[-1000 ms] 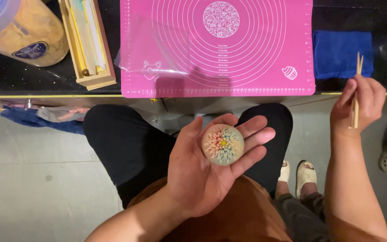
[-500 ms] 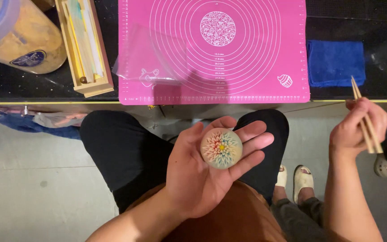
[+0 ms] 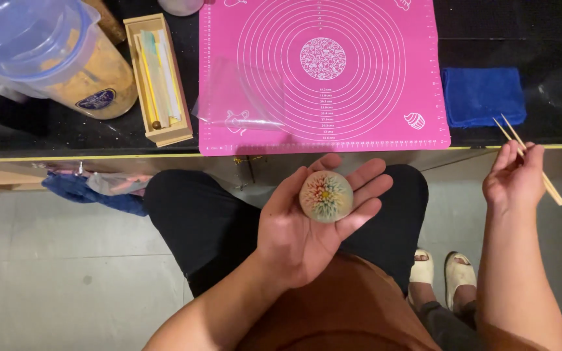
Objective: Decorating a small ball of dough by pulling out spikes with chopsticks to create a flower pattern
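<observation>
Black and speckled, the surface (image 3: 47,133) runs across the top of the view, carrying a pink round-ringed mat (image 3: 323,71), a folded blue cloth (image 3: 482,96), a narrow wooden box (image 3: 157,78) of thin tools and a clear lidded jug (image 3: 47,55). A clear plastic sheet (image 3: 242,97) lies over the mat's left edge. Below the surface's rim, over the person's dark lap, the left hand (image 3: 307,227) lies palm up and wide open, fingers spread and only lightly curled. A round ball (image 3: 326,196) rests on the base of those fingers, cradled rather than gripped; its top faces the camera, showing coloured streaks that fan out from a yellow centre. Being round, it has no clear long axis. Well apart to the right, the right hand (image 3: 514,182) is closed on a pair of thin wooden sticks (image 3: 528,159), pinched between thumb and fingertips. The sticks slant from upper left to lower right, their upper ends just over the surface's front edge near the blue cloth.
</observation>
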